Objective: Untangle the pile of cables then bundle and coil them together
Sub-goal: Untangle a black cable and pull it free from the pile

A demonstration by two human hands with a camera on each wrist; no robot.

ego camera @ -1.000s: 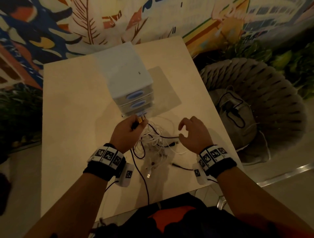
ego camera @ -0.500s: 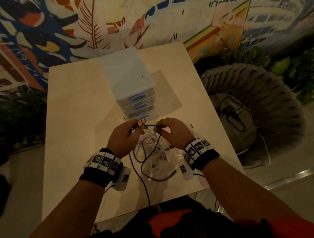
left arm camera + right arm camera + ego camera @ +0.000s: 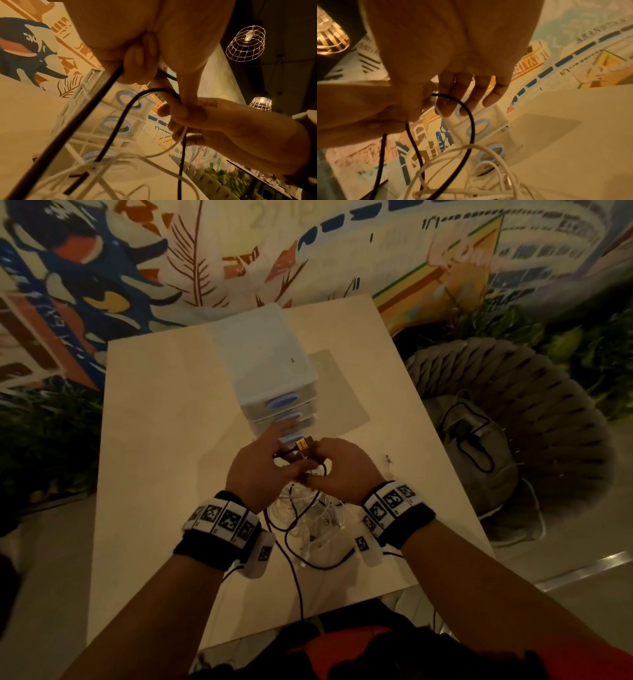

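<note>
Both hands meet above the tangled pile, just in front of a drawer unit. My left hand (image 3: 270, 470) (image 3: 140, 65) holds the black cable (image 3: 300, 594) (image 3: 109, 128) near its gold USB plug (image 3: 302, 444), with one finger stretched toward the drawers. Touching it, my right hand (image 3: 339, 470) (image 3: 462, 94) curls round a loop of the same black cable (image 3: 471, 121), and a white strand runs through its fingers. The white cables (image 3: 308, 522) (image 3: 120, 169) (image 3: 488, 155) lie knotted on the table below, with the black cable threaded through them.
A white drawer unit (image 3: 270, 371) with blue handles stands on the pale table (image 3: 154, 474), beside a clear mat (image 3: 342, 392). A small loose connector (image 3: 388, 458) lies right of the hands. A wicker chair (image 3: 531, 422) holding a bag stands off the table's right edge.
My right hand has moved left from above the pile to meet my left hand and taken hold of the black cable. A loop of that cable has lifted off the pile.
</note>
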